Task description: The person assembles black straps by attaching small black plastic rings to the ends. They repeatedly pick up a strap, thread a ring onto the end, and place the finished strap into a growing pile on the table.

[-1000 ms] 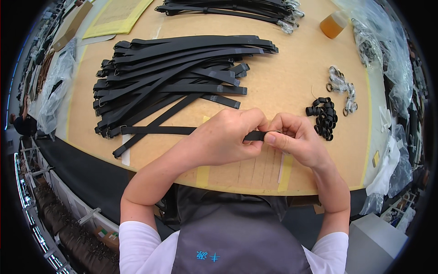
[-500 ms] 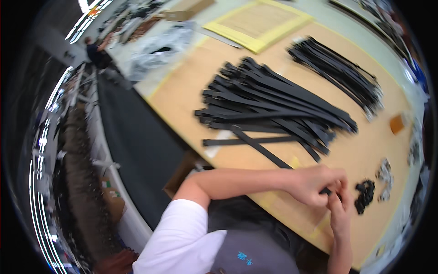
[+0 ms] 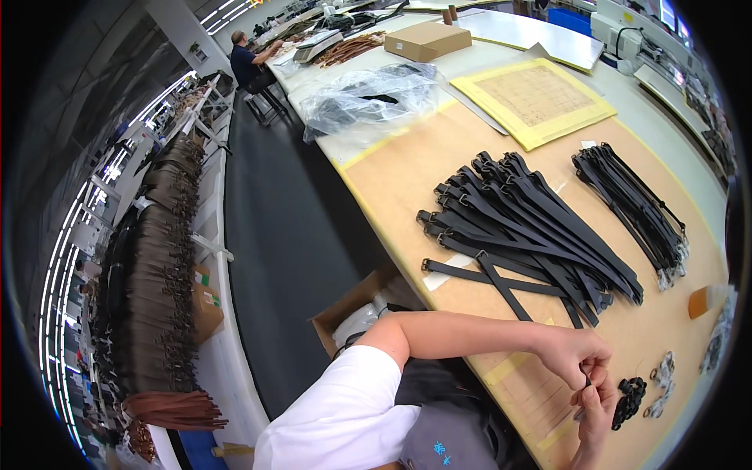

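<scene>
My left hand point(image 3: 574, 354) and my right hand point(image 3: 599, 407) meet at the lower right over the tan work table point(image 3: 399, 176). Both pinch the end of a black strap point(image 3: 585, 377) between their fingertips. A black strap point(image 3: 504, 287) runs out from behind my left forearm toward the big pile of black buckled straps point(image 3: 533, 223); I cannot tell whether it is the held one. A small heap of black loops point(image 3: 629, 396) lies just right of my right hand, with metal rings point(image 3: 663, 382) beside it.
A second bundle of black straps point(image 3: 636, 205) lies farther right, an orange object point(image 3: 703, 302) near the table's right edge. A yellow mat point(image 3: 540, 98), a plastic bag point(image 3: 368, 94) and a cardboard box point(image 3: 427, 39) lie beyond. An open carton point(image 3: 352, 307) sits under the table. Another person point(image 3: 251, 56) sits far off.
The view has swung far to the left, so the aisle and racks now fill the left side. My hands stay together on the strap end, now at the lower right.
</scene>
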Motion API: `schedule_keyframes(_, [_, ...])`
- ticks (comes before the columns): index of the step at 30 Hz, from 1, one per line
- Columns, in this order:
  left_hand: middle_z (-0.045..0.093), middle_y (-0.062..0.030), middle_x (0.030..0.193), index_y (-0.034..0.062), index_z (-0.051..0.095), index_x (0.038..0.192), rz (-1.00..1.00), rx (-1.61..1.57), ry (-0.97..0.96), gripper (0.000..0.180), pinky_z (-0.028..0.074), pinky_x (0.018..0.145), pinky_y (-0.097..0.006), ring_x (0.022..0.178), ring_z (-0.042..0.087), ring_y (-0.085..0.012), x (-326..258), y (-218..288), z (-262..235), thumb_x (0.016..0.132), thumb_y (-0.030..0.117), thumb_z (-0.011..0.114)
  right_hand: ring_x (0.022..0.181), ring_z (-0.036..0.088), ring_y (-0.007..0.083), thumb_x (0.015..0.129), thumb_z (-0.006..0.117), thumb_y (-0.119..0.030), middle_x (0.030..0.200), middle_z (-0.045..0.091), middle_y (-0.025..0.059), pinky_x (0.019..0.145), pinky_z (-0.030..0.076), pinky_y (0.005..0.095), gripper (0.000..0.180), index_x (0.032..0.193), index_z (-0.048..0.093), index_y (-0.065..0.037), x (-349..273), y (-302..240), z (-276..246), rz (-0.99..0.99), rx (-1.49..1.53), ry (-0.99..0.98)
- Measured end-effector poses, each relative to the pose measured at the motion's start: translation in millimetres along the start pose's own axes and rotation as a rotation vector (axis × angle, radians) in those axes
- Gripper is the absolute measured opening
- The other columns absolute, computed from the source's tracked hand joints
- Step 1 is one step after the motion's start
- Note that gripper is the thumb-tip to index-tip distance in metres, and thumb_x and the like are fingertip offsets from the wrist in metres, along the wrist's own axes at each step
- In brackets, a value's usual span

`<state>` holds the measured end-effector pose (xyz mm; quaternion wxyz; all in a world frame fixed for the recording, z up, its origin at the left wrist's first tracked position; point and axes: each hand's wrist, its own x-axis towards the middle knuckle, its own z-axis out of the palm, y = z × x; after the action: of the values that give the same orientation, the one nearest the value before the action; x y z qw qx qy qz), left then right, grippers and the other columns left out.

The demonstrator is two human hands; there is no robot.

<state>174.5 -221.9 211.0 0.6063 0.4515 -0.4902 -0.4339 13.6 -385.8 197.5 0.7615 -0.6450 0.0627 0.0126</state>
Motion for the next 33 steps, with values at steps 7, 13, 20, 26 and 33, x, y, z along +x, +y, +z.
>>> schedule_keyframes(7, [0.071,-0.0079,0.082,-0.0014,0.058,0.078,0.042,0.039,0.003,0.014,0.052,0.065,-0.028,0.072,0.065,-0.012,-2.2,2.4,-2.1,0.072,0.002,0.07,0.061,0.056,0.0109,0.097,0.067,-0.039,0.069,0.057,0.0024,0.058,0.048,0.0249,0.038,0.098,0.059,-0.002,-1.6,-14.8,-6.8,0.077,-0.092,-0.139])
schedule_keyframes(13, [0.066,-0.0053,0.08,-0.0007,0.058,0.086,-0.007,-0.074,-0.026,0.02,0.051,0.064,-0.027,0.071,0.064,-0.0113,-1.0,5.0,-3.2,0.074,0.005,0.073,0.058,0.042,0.0077,0.093,0.069,-0.029,0.067,0.049,-0.0019,0.055,0.033,0.0241,0.028,0.098,0.059,-0.004,-3.2,-4.1,10.7,-0.018,0.025,-0.008])
schedule_keyframes(20, [0.063,-0.0033,0.078,-0.0002,0.062,0.09,-0.097,-0.054,-0.087,0.025,0.049,0.062,-0.025,0.067,0.06,-0.0096,-1.1,-7.8,-6.2,0.075,0.009,0.079,0.053,0.042,0.007,0.091,0.07,-0.022,0.063,0.042,-0.0029,0.049,0.031,0.023,0.035,0.076,0.041,-0.011,-9.5,-2.9,17.4,-0.011,0.139,0.016])
schedule_keyframes(26, [0.065,-0.0017,0.068,0.0007,0.07,0.079,-0.275,-0.043,-0.183,0.02,0.044,0.052,-0.024,0.058,0.056,-0.0068,-11.3,3.3,-7.0,0.081,0.017,0.08,0.054,0.045,0.0064,0.094,0.066,-0.021,0.064,0.047,-0.0021,0.049,0.033,0.0229,0.032,0.075,0.043,-0.011,-9.1,-0.7,17.0,-0.085,0.031,-0.087])
schedule_keyframes(33, [0.066,-0.0002,0.07,0.0015,0.071,0.084,-0.267,0.015,-0.221,0.017,0.043,0.053,-0.025,0.061,0.055,-0.0064,-5.2,4.8,-18.3,0.088,0.018,0.075,0.062,0.044,0.0062,0.095,0.065,-0.022,0.066,0.048,-0.0027,0.056,0.034,0.025,0.027,0.077,0.054,-0.005,-5.9,-36.1,13.7,-0.013,-0.271,-0.031])
